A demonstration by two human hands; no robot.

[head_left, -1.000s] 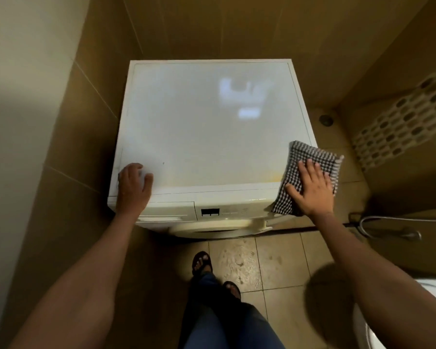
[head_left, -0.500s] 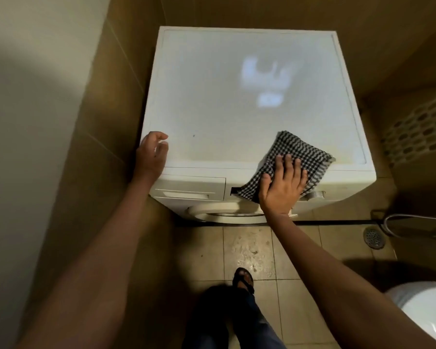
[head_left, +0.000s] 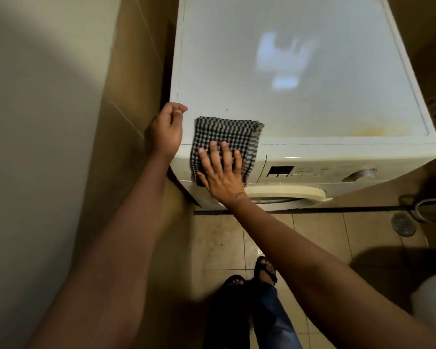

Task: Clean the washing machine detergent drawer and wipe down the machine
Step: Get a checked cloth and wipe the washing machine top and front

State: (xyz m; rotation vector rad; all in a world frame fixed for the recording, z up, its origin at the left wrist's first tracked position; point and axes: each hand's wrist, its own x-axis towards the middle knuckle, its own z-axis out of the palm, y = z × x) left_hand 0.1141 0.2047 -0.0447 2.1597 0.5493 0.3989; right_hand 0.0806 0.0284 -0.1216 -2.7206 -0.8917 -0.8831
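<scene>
A white front-loading washing machine stands in a tiled corner. A black-and-white checked cloth is draped over its front left top edge, hanging down over the detergent drawer, which it mostly hides. My right hand presses flat on the cloth with straight, spread fingers. My left hand rests at the machine's front left corner, fingers loosely curled over the edge and holding nothing.
The control panel display and dial lie right of the cloth, the door rim below. A yellowish stain marks the top's front right. A wall is close on the left. A floor drain and hose sit right.
My right hand has slid the cloth leftwards along the machine's front edge, from the right corner to over the drawer. My left hand has stayed at the left corner.
</scene>
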